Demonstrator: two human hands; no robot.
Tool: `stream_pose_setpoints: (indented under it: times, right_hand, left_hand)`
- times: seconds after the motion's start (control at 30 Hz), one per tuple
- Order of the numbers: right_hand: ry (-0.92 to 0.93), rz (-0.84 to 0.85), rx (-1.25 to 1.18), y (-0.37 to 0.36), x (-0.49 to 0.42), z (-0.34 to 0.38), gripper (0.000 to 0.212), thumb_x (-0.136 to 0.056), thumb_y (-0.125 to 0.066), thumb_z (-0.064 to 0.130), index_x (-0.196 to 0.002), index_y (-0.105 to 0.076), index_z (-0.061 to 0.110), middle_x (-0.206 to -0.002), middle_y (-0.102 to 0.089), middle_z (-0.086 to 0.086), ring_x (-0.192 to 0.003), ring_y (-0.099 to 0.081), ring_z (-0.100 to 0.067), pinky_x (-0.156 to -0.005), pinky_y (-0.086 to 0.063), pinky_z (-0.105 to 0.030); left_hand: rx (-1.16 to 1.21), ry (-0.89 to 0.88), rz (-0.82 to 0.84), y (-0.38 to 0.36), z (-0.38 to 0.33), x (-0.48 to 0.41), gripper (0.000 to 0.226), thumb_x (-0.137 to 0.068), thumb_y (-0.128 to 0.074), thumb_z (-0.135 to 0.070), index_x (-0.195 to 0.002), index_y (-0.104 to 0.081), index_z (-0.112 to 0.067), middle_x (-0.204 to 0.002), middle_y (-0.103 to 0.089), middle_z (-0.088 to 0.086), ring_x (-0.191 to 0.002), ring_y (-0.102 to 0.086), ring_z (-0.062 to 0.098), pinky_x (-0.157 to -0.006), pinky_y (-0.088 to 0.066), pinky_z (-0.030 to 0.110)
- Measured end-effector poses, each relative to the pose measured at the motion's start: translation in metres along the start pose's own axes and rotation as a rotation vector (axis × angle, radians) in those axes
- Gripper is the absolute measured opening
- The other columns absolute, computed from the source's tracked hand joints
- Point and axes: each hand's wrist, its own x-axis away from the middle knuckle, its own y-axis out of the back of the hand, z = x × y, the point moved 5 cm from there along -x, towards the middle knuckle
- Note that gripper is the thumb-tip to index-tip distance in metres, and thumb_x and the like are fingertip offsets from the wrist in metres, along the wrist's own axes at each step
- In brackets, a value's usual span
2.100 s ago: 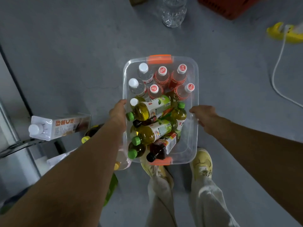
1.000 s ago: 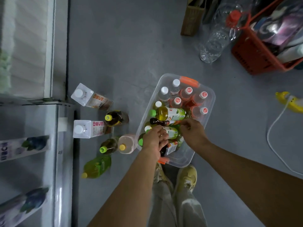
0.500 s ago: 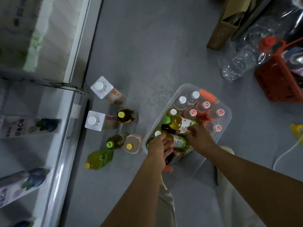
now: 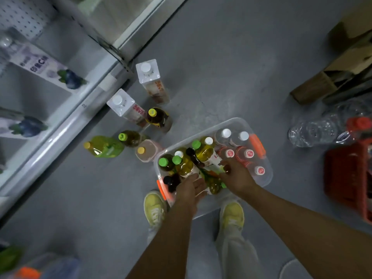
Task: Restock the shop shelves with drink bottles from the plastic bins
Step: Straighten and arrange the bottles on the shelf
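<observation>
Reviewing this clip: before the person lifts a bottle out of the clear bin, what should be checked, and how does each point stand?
1. Bin resting on the floor: ok.
2. Green-capped bottles lying on top, reachable: ok.
3. Left hand gripping a bottle: not ok, its fingers look straight.
4. Right hand gripping a bottle: cannot tell, its fingers reach in among the bottles.
5. Floor bottles standing apart from both arms: ok.
</observation>
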Motion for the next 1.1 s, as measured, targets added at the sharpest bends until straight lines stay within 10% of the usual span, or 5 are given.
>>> stream_pose_setpoints:
  times: [0.53, 0.77, 1.1]
  right_hand:
    - [0.079, 0.040, 0.077, -0.030, -0.046, -0.024, 0.047, -0.087, -0.064, 0.006, -0.131, -0.048, 0.013, -0.127, -0.059, -0.009, -0.119, -0.056, -0.029, -0.102, -0.048, -0.048]
    - [0.129, 0.026, 0.100, -0.045, -0.065, -0.048, 0.052, -0.085, -0.066, 0.002, -0.132, -0.046, 0.014, -0.128, -0.059, -0.009, -0.120, -0.055, -0.027, -0.103, -0.045, -0.040]
    - [0.149, 0.106, 0.050, -0.059, -0.093, -0.052, 0.066, -0.086, -0.070, 0.007, -0.143, -0.038, 0.017, -0.137, -0.056, -0.008, -0.130, -0.051, -0.028, -0.110, -0.042, -0.048]
  left_hand:
    - [0.209, -0.091, -0.150, 0.024, 0.060, -0.056, 0.023, -0.098, -0.056, -0.016, -0.120, -0.062, -0.012, -0.113, -0.065, 0.010, -0.091, -0.059, 0.017, -0.076, -0.052, 0.029]
    - [0.149, -0.316, -0.168, -0.001, 0.062, -0.098, 0.056, -0.092, -0.061, -0.004, -0.144, -0.045, -0.021, -0.134, -0.060, 0.005, -0.121, -0.057, 0.026, -0.107, -0.046, 0.044]
    - [0.165, -0.337, -0.413, -0.017, 0.062, -0.145, 0.091, -0.076, -0.078, -0.011, -0.151, -0.028, -0.020, -0.145, -0.047, 0.008, -0.133, -0.046, 0.030, -0.112, -0.039, 0.050]
